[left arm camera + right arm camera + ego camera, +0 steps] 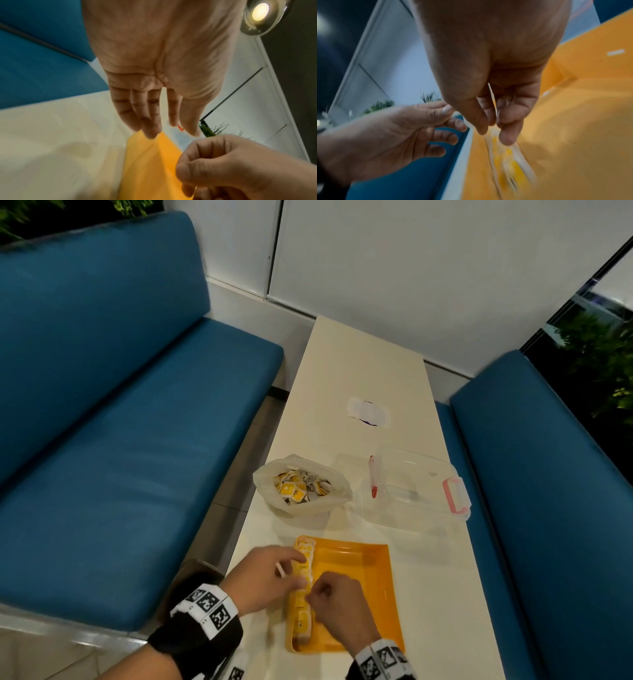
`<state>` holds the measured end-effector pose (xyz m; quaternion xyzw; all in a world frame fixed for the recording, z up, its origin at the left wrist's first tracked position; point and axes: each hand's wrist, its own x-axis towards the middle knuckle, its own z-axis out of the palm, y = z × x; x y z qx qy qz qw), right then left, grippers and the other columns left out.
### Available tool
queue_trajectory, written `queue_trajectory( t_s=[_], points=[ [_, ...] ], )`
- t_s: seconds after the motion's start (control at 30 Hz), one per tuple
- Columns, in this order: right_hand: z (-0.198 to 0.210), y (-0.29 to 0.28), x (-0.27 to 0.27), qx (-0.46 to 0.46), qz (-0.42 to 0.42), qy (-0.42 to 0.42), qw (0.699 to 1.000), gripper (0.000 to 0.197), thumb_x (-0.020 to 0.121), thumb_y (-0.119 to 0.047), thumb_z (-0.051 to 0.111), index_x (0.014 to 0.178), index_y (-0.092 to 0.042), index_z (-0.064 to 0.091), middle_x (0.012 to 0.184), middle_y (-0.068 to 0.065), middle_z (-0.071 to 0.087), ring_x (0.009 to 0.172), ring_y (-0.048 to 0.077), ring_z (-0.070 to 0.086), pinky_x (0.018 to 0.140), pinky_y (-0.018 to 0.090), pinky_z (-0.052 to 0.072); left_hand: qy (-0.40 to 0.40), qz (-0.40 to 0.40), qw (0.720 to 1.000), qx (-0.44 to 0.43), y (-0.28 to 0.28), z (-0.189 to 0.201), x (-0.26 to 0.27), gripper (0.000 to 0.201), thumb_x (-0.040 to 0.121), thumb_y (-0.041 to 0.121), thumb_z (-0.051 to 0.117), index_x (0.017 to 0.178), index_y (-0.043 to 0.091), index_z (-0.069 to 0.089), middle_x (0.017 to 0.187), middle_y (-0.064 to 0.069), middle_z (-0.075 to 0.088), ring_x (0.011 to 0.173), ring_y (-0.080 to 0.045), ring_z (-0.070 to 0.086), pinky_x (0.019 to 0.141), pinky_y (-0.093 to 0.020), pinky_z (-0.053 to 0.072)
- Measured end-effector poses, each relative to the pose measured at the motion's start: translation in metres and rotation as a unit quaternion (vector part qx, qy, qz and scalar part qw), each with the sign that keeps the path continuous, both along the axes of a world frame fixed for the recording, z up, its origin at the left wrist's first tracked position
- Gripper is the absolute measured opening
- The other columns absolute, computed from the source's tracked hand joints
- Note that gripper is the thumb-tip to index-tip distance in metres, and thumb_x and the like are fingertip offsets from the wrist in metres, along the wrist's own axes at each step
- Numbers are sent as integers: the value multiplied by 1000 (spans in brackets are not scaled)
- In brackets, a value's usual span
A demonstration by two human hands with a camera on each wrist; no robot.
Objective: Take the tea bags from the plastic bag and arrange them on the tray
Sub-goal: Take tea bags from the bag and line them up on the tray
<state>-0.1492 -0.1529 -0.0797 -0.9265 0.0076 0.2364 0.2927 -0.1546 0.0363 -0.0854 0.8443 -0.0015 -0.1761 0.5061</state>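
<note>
Tea bags [301,597] stand in a row along the left wall of the tray [359,583], at the lower centre of the head view; more of them [301,487] fill the open plastic bag [329,501] just above the tray.

By size: blue benches [113,419] fill the left and right of the head view, with a long white table [373,378] between them. On the table, a clear box [411,491] with pink clips lies right of the plastic bag, and a white sticker [368,412] sits higher up. Print on the tea bags and sticker is too small to read.

The left hand [263,577] rests on the row from the left, thumb and forefinger pinching a tea bag, with a white tag poking out behind. The left wrist view shows its fingers [149,121] nearly straight and close together over the tray's corner [150,162], but not the tea bags.

The right hand [339,607] is curled, fingertips pinching a tea bag in the row. Only the right wrist view shows a thin white edge [492,97] held between thumb and fingers, above blurred tea bags [508,162].
</note>
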Motion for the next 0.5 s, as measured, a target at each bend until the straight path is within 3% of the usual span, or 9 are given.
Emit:
queue_trajectory(
  t_s=[0.07, 0.13, 0.2, 0.27, 0.33, 0.43, 0.5],
  points=[
    [26, -5, 21, 34, -54, -61, 996, 12, 83, -32, 73, 79, -28, 63, 76, -2, 68, 67, 12, 68, 68, 35, 59, -62, 45, 997, 23, 7, 26, 18, 15, 96, 37, 65, 109, 43, 67, 92, 17, 67, 81, 0, 63, 74, -16, 50],
    [51, -8, 48, 44, -93, -150, 983, 17, 83, -35, 75, 90, -25, 62, 84, -6, 65, 75, 10, 65, 69, 29, 54, -113, 74, 990, 46, 13, 46, 41, 21, 102, 25, 54, 114, 35, 67, 93, 14, 68, 87, -3, 65, 78, -22, 53],
    [68, -4, 74, 37, -100, -213, 971, 30, 84, -40, 74, 104, -23, 59, 102, -5, 58, 88, 10, 58, 73, 24, 46, -124, 54, 987, 86, 15, 55, 67, 27, 100, 10, 49, 112, 28, 66, 104, 10, 66, 98, -11, 64, 88, -30, 54],
    [72, 5, 98, 36, -97, -208, 973, 48, 84, -44, 72, 121, -21, 52, 117, -2, 48, 97, 12, 53, 80, 27, 45, -115, 9, 983, 141, 16, 53, 91, 30, 93, 0, 51, 105, 25, 62, 117, 5, 59, 111, -17, 58, 94, -31, 50],
    [65, 15, 117, 18, -81, -172, 982, 54, 86, -41, 70, 130, -18, 49, 123, 3, 48, 103, 19, 55, 86, 31, 48, -80, -27, 977, 194, 16, 42, 109, 31, 90, 1, 53, 111, 23, 63, 126, 1, 57, 116, -20, 56, 94, -29, 47],
    [51, 26, 126, -19, -49, -158, 986, 22, 92, -27, 60, 110, -14, 61, 105, 10, 71, 89, 26, 68, 79, 35, 56, -28, -53, 962, 267, 20, 26, 124, 30, 93, 21, 57, 122, 24, 65, 126, 0, 64, 113, -22, 60, 90, -30, 47],
    [47, 30, 121, -32, -37, -180, 982, 15, 91, -21, 55, 102, -15, 63, 90, 10, 72, 79, 28, 68, 69, 35, 56, -23, -48, 955, 293, 24, 21, 133, 31, 91, 36, 57, 118, 22, 67, 114, 0, 70, 102, -22, 65, 86, -31, 51]
  ],
)
